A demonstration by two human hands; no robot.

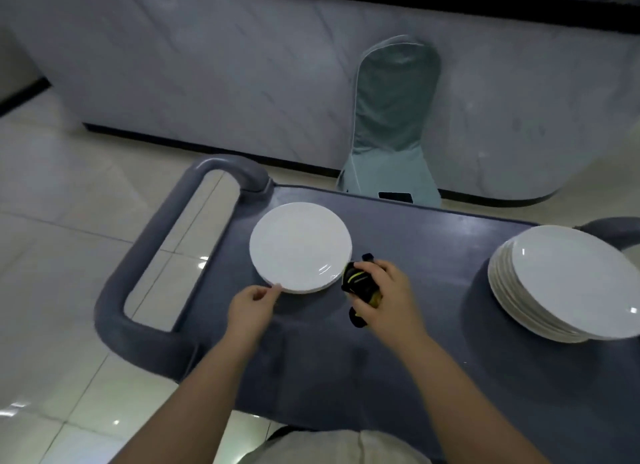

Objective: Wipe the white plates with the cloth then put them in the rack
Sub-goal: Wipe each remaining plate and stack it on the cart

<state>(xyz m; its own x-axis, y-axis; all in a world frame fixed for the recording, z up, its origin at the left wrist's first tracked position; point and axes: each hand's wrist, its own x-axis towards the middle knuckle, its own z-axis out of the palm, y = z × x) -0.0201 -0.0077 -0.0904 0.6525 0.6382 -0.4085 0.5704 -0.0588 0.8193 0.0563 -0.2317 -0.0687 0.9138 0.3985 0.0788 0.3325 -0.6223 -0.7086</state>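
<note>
A small stack of white plates (300,247) lies upside down on the grey cart top (433,256), left of centre. My left hand (252,308) touches the near rim of that stack with its fingertips, fingers loosely curled. Just right of the stack, my right hand (384,297) grips a bunched black and yellow cloth (358,283) that rests on the cart. A taller pile of several white plates (568,283) sits tilted at the cart's right end. No rack is in view.
The cart's looped grey handle (138,276) sticks out to the left over the tiled floor (62,221). Behind the cart stands a chair in a teal cover (391,124) against a grey marble counter front (207,65).
</note>
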